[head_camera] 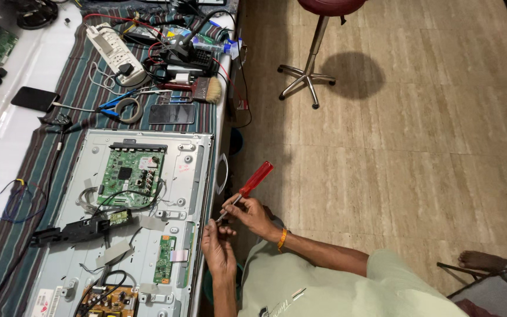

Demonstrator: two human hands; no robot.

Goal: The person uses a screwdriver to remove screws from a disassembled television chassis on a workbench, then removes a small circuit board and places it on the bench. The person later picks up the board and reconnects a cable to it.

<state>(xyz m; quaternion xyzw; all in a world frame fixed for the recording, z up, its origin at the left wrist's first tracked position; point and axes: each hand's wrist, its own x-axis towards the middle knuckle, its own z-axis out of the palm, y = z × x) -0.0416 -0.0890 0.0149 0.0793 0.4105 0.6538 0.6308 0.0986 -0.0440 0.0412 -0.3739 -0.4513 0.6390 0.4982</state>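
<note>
My right hand [254, 215], with an orange band at the wrist, is shut on a screwdriver with a clear red handle [257, 178]. Its metal shaft slants down-left to my left hand [218, 246]. My left fingers pinch around the tip; whether a screw is there I cannot tell. Both hands hover just off the right edge of an opened flat-panel TV back [190, 176] lying on the table. A green main board [130, 170] sits in the upper part of the panel. Below it are a small green strip board [164, 258] and a brown power board [110, 299].
A striped cloth [77, 88] covers the table. On it are a white power strip [115, 53], a brush [208, 89], a tape roll [128, 110] and two dark phones [171, 113]. A stool [315, 53] stands on the tiled floor. Another person's bare foot [481, 259] is at right.
</note>
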